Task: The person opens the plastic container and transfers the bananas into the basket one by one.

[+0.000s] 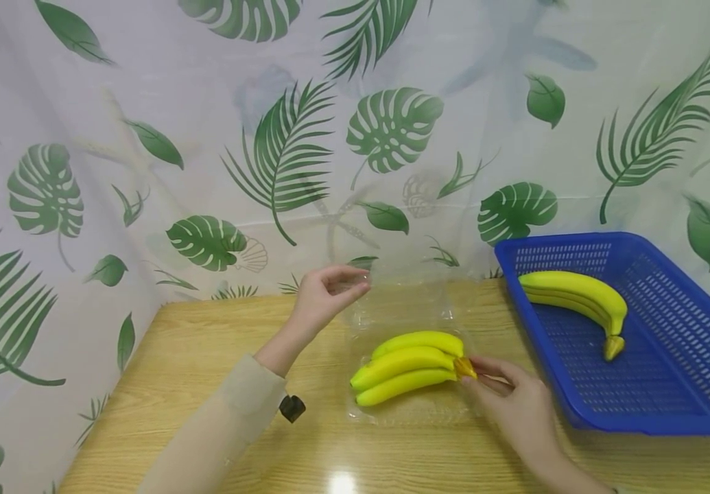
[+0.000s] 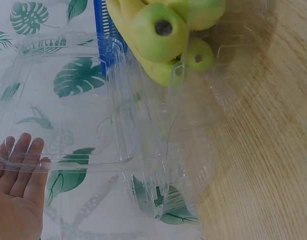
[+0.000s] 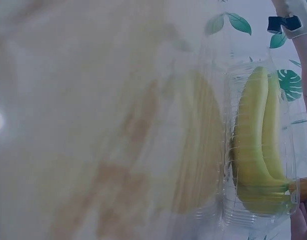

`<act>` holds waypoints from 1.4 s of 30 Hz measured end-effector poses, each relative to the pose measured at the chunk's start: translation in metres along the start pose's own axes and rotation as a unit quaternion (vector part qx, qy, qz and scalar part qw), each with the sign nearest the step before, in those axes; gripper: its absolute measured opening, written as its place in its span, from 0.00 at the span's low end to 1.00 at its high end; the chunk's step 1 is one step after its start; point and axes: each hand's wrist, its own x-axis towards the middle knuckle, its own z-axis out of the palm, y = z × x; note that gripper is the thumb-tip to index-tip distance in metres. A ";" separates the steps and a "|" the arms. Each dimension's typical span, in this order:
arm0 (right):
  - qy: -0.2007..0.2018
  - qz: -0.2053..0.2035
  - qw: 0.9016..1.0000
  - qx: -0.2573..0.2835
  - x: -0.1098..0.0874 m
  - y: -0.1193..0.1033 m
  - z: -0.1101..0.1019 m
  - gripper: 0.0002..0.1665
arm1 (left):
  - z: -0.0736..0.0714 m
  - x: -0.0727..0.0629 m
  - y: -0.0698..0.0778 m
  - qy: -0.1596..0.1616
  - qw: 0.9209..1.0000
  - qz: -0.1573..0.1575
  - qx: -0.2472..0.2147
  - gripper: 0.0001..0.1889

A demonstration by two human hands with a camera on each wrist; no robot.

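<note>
A bunch of yellow bananas (image 1: 410, 363) with a golden-brown stem end lies in the base of a clear plastic clamshell box (image 1: 392, 415), tips to the left. My right hand (image 1: 512, 405) pinches the stem end between thumb and fingers at the box's right side. The box's clear lid (image 2: 113, 160) stands raised at the back. At the lid's left edge is my left hand (image 1: 326, 295), its fingers extended and the fingertips right at the rim. The left wrist view shows the blunt dark banana tips beside the lid.
A blue plastic basket (image 1: 567, 391) stands on the right, with another bunch of bananas (image 1: 577, 288) inside. The wood-grain table (image 1: 206, 357) meets a leaf-patterned cloth (image 1: 206, 137) at the back and left. A dark wrist mount (image 1: 292, 408) sits at the left sleeve.
</note>
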 end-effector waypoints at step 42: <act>-0.092 -0.184 0.973 -0.105 0.029 -0.015 -0.002 0.25 | -0.003 -0.001 -0.003 0.006 1.000 0.002 -0.003 0.15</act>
